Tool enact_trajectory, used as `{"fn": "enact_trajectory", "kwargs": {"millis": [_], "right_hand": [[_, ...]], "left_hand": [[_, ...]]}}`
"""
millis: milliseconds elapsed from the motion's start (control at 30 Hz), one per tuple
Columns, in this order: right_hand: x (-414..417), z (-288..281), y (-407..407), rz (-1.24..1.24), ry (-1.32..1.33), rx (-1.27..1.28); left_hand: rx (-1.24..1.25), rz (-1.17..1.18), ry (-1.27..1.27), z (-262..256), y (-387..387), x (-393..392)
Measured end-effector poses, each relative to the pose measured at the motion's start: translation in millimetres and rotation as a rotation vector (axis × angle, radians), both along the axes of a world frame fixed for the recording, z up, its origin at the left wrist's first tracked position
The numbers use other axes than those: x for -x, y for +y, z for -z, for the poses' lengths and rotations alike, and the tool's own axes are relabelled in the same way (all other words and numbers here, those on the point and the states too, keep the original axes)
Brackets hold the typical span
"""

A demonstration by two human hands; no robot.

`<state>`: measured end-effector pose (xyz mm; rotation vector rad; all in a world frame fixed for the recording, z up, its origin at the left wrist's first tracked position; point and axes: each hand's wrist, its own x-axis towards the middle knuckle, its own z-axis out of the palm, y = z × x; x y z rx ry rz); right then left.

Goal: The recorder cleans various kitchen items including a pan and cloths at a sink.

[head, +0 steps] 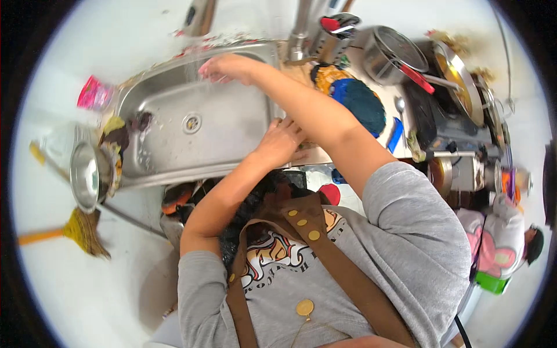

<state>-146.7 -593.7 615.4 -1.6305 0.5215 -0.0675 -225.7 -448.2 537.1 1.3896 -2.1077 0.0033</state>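
Observation:
My right hand (228, 69) reaches over the far side of a stainless steel sink (226, 130), its fingers bent and blurred. Faint streaks that look like falling water show beside its fingertips; whether anything lies within the fingers is hidden. Beneath my right forearm, my left hand (280, 143) rests at the sink's right rim and the counter edge (311, 157), fingers apart, with nothing visible in it. The drain (191, 123) is uncovered, and a dark wet clump, perhaps a rag or scraps (142, 120), lies at the basin's left side.
The metal faucet (299, 45) stands behind the sink, beside a utensil holder (335, 41). Rightward are a blue-and-orange cloth mat (359, 102), a spoon (400, 106), a lidded saucepan (383, 63) and a stove (457, 126). A steel bowl (85, 176) and a broom (85, 232) are at left.

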Motion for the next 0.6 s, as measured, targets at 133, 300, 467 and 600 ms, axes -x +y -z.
{"fn": "enact_trajectory", "kwargs": {"millis": [133, 300, 467, 600], "right_hand": [[50.5, -5.0, -10.3, 0.031, -0.088, -0.022], [91.5, 0.3, -22.4, 0.235, -0.348, -0.114], [66.2, 11.7, 7.7, 0.54, -0.434, -0.252], [25.0, 26.7, 26.9, 0.683, -0.39, -0.899]], "left_hand": [[-0.241, -0.047, 0.079, -0.5, -40.7, -8.2], [-0.39, -0.211, 1.22, -47.3, -53.8, -98.8], [-0.368, -0.117, 1.613, -95.5, -57.9, -168.8], [-0.245, -0.164, 1.766, -110.4, -56.6, -193.5]]}}
